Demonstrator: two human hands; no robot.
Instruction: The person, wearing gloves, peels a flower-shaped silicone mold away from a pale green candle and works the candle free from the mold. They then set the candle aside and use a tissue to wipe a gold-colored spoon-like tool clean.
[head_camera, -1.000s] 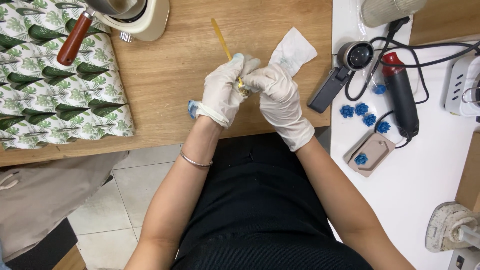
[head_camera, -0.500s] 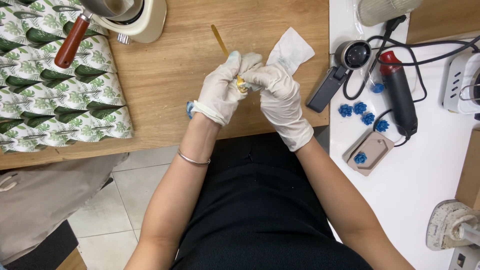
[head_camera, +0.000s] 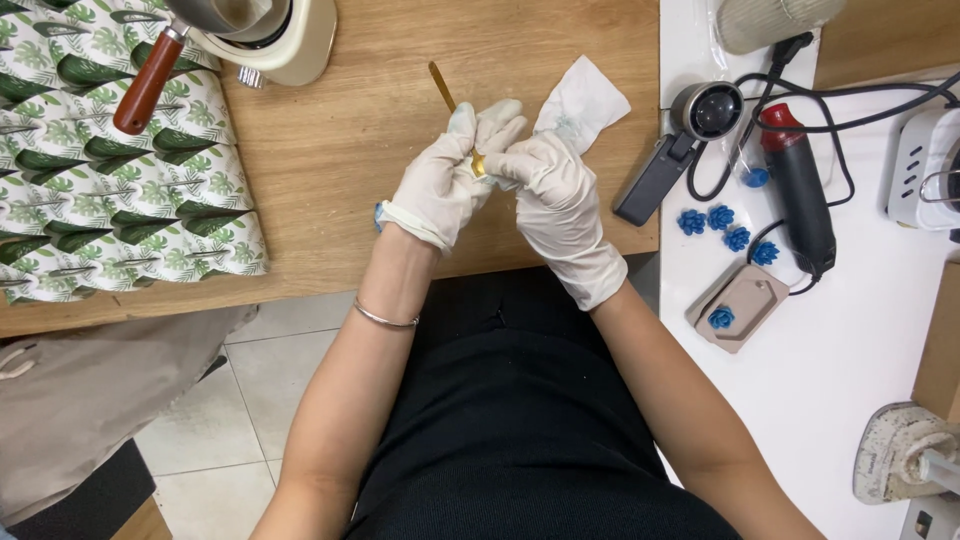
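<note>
Left hand (head_camera: 440, 185), gloved, grips a thin yellow stick (head_camera: 443, 87) above the wooden surface (head_camera: 340, 150). Right hand (head_camera: 553, 195), gloved, pinches the stick's lower end. White wipe (head_camera: 583, 100) lies just behind; blue flower pieces (head_camera: 727, 225) lie farther right.

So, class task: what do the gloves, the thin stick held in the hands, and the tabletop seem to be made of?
Gloves on left hand and right hand: likely latex, matte, wrinkled. Stick: possibly brass or wood, yellowish, slim. Tabletop: wood or wood laminate, visible grain, satin.
</note>
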